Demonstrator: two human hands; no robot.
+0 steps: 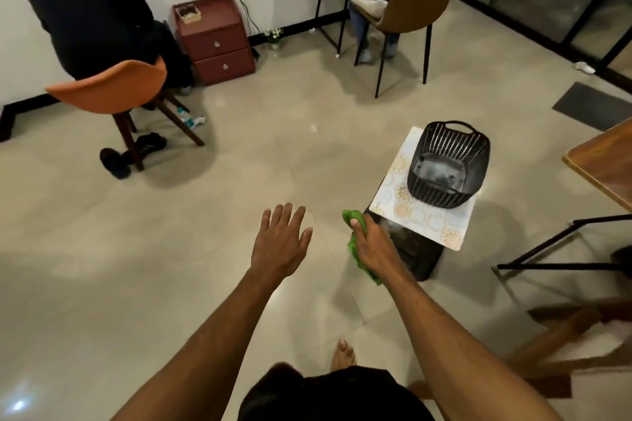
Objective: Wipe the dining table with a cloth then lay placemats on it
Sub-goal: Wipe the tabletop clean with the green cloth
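My right hand point(371, 243) grips a green cloth point(353, 244), held in the air just left of a low black stool point(419, 256). On that stool lies a pale patterned placemat point(419, 215), and a black slotted basket point(448, 167) stands on the placemat. My left hand point(280, 239) hovers over the floor with its fingers spread and holds nothing. A corner of the wooden dining table point(605, 164) shows at the right edge, with its black metal legs point(554, 246) below.
An orange chair point(116, 92) with a seated person in dark clothes is at the far left. A red drawer cabinet point(215, 39) stands by the wall. A brown chair point(410, 3) with another seated person is at a desk behind. Dark shoes point(131, 154) lie on the tiled floor.
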